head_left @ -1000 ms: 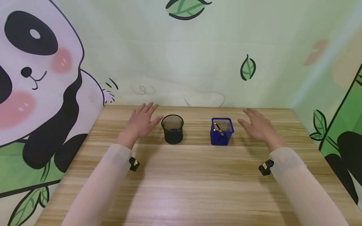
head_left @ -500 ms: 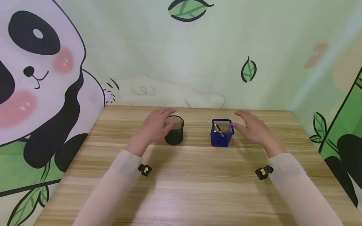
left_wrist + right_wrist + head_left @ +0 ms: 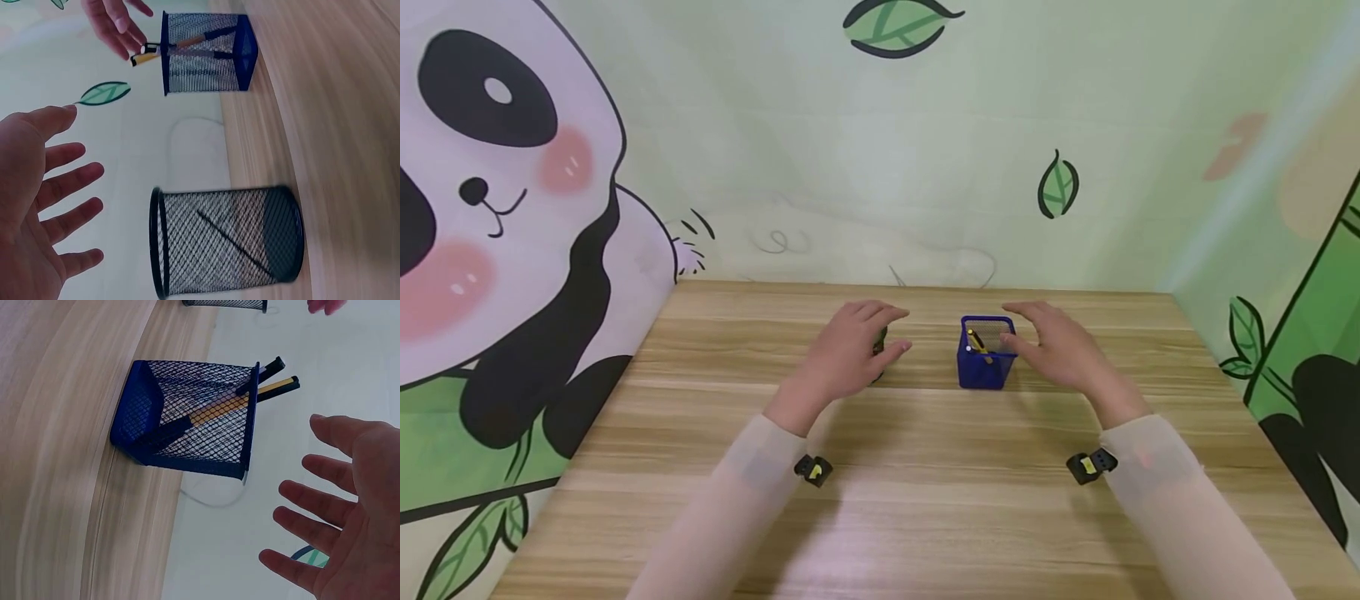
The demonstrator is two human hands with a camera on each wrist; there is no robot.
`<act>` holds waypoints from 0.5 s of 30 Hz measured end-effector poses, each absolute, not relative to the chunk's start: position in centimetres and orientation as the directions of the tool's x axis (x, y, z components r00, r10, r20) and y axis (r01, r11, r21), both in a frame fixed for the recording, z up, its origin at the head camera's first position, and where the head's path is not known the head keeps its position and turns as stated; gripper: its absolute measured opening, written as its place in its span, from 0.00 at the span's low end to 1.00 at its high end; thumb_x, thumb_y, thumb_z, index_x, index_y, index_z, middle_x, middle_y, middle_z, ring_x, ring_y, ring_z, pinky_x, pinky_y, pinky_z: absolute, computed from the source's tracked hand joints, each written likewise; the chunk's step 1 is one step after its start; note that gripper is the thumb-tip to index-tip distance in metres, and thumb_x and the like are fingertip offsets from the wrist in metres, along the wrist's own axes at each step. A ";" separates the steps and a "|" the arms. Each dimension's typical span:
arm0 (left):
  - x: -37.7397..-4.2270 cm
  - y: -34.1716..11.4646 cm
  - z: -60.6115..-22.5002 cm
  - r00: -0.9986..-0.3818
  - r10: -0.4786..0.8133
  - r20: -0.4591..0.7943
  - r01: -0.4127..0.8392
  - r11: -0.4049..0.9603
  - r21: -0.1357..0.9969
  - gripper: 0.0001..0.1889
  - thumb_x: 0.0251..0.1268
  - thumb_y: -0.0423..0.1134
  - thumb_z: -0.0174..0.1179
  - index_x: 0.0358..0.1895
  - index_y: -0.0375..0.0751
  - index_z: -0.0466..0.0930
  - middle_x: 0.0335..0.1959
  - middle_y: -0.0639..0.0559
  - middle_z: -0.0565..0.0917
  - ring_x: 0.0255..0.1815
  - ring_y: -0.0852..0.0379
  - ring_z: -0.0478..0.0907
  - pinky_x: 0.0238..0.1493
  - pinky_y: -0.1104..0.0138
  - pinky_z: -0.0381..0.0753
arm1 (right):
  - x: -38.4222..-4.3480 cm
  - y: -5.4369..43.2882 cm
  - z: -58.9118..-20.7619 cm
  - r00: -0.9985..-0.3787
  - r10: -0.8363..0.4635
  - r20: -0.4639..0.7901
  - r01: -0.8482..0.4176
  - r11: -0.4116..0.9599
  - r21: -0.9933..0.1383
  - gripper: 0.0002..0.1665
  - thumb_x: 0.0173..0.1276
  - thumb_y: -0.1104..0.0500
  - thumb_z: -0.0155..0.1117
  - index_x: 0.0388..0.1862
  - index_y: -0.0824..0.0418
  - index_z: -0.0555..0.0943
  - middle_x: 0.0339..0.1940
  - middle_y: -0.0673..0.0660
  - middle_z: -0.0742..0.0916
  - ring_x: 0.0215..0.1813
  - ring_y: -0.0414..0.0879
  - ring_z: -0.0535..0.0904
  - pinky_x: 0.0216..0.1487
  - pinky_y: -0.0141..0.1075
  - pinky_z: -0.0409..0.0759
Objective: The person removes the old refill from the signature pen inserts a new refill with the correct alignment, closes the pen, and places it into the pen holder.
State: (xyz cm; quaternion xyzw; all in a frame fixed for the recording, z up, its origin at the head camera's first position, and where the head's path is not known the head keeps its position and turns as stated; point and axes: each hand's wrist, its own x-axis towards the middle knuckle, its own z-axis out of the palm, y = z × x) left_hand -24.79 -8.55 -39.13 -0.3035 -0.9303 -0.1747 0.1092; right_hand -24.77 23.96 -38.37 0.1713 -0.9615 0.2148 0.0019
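In the head view my left hand [image 3: 850, 354] hovers in front of a round black mesh pen holder [image 3: 206, 275], hiding most of it. The left wrist view shows the fingers spread above the holder's rim, apart from it. My right hand [image 3: 1060, 350] is beside a square blue mesh pen holder [image 3: 981, 373], its thumb overlapping the right rim in the head view. From the right wrist, its relaxed, spread fingers appear above the blue holder's opening with nothing in them. A yellow-and-black pen [image 3: 219, 407] and a darker pen [image 3: 270, 369] stick out of that holder.
Both holders stand upright on a wood-grain table [image 3: 910, 500], toward its back edge. Behind it hangs a pale green backdrop [image 3: 850, 150] with a panda and leaves printed on it. Small black devices are worn at both wrists.
My left hand has moved right, from beside the black pen holder to in front of it. My right hand has moved left to the blue holder's rim. Both holders stay put.
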 end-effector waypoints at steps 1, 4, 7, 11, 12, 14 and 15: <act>-24.7 -8.3 -39.2 -0.795 0.527 0.301 0.600 0.757 0.260 0.26 0.79 0.56 0.55 0.72 0.48 0.74 0.68 0.49 0.80 0.73 0.45 0.71 0.76 0.50 0.66 | -24.8 23.9 -38.4 -0.940 -0.331 0.081 -0.334 0.848 -0.411 0.34 0.81 0.47 0.58 0.78 0.63 0.68 0.77 0.68 0.73 0.78 0.69 0.66 0.75 0.64 0.63; -24.7 -7.6 -39.3 -0.798 0.533 0.282 0.598 0.755 0.267 0.27 0.79 0.56 0.56 0.73 0.49 0.74 0.68 0.50 0.81 0.74 0.45 0.71 0.76 0.50 0.67 | -24.8 23.6 -38.5 -0.938 -0.335 0.089 -0.340 0.845 -0.414 0.32 0.79 0.49 0.61 0.75 0.64 0.71 0.74 0.69 0.76 0.76 0.68 0.69 0.75 0.63 0.65; -24.7 -7.0 -39.5 -0.795 0.543 0.272 0.605 0.746 0.279 0.27 0.79 0.56 0.57 0.73 0.50 0.74 0.67 0.50 0.81 0.74 0.45 0.71 0.77 0.49 0.67 | -24.7 23.4 -38.5 -0.935 -0.339 0.101 -0.350 0.841 -0.413 0.31 0.77 0.52 0.64 0.72 0.65 0.75 0.71 0.69 0.79 0.74 0.67 0.72 0.74 0.62 0.67; -24.7 -6.1 -39.5 -0.789 0.554 0.264 0.613 0.731 0.298 0.27 0.79 0.56 0.56 0.74 0.50 0.73 0.68 0.50 0.80 0.75 0.45 0.71 0.78 0.49 0.65 | -24.7 23.2 -38.6 -0.937 -0.335 0.102 -0.347 0.847 -0.402 0.28 0.76 0.53 0.66 0.69 0.66 0.77 0.69 0.69 0.81 0.72 0.67 0.74 0.72 0.61 0.69; -24.7 -5.9 -39.5 -0.788 0.557 0.265 0.616 0.727 0.304 0.27 0.79 0.55 0.56 0.74 0.50 0.73 0.69 0.50 0.80 0.75 0.45 0.71 0.78 0.49 0.65 | -24.7 23.2 -38.6 -0.937 -0.333 0.101 -0.345 0.850 -0.398 0.28 0.76 0.53 0.66 0.69 0.66 0.78 0.68 0.69 0.81 0.72 0.67 0.74 0.72 0.61 0.69; -24.7 -5.5 -39.6 -0.787 0.559 0.263 0.617 0.721 0.315 0.27 0.79 0.56 0.56 0.74 0.50 0.73 0.69 0.50 0.80 0.75 0.46 0.71 0.78 0.50 0.65 | -24.6 23.1 -38.6 -0.939 -0.331 0.095 -0.341 0.854 -0.393 0.27 0.76 0.53 0.66 0.68 0.65 0.78 0.68 0.69 0.81 0.72 0.67 0.74 0.72 0.61 0.70; -24.7 -5.3 -39.6 -0.785 0.560 0.265 0.619 0.717 0.320 0.27 0.79 0.56 0.56 0.73 0.50 0.73 0.69 0.50 0.80 0.75 0.46 0.71 0.77 0.50 0.66 | -24.6 23.1 -38.7 -0.939 -0.331 0.095 -0.340 0.855 -0.392 0.27 0.76 0.54 0.66 0.68 0.65 0.79 0.68 0.69 0.81 0.72 0.67 0.75 0.72 0.62 0.70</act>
